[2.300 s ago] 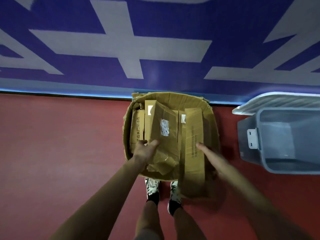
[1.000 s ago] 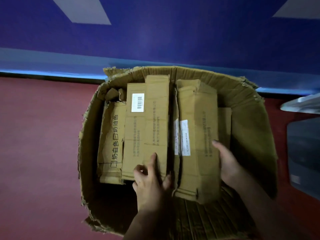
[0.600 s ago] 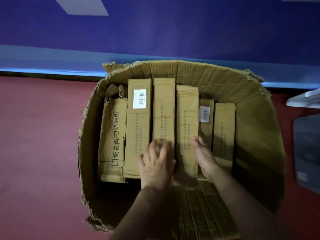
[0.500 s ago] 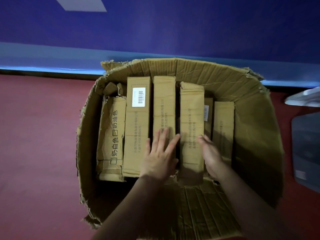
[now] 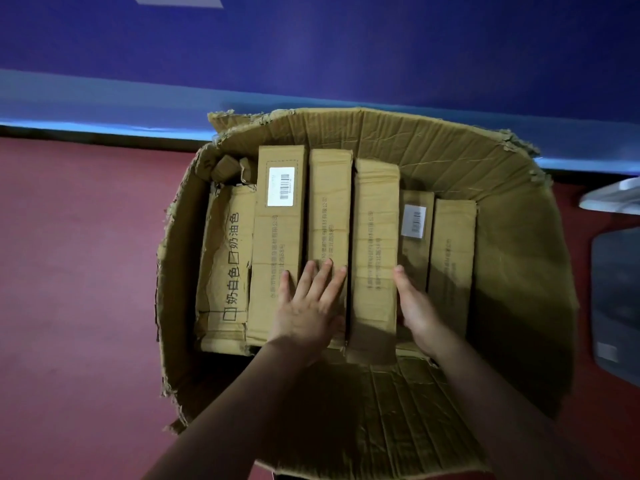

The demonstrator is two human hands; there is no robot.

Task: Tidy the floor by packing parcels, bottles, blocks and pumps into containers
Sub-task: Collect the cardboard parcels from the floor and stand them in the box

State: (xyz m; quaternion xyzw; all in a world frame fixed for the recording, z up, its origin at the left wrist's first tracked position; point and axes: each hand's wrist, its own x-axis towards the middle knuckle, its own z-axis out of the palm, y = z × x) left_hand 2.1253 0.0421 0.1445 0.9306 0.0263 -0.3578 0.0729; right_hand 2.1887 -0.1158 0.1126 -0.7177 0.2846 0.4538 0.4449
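Note:
A big torn cardboard box stands open on the red floor with several long brown parcels laid side by side in it. My left hand lies flat with straight fingers on the near ends of the labelled parcel and the parcel beside it. My right hand presses its straight fingers against the right side of the middle parcel. To its right lie a lower parcel with a barcode label and another parcel. A wider parcel with printed characters sits at the far left.
A grey plastic bin with its white lid stands at the right edge. A blue wall runs just behind the box. Red floor stretches to the left. The box's near flap is folded down toward me.
The middle parcel went from tilted to lying flat in line with the others. My left hand flattened on the parcels and my right hand slid along the middle parcel's right side.

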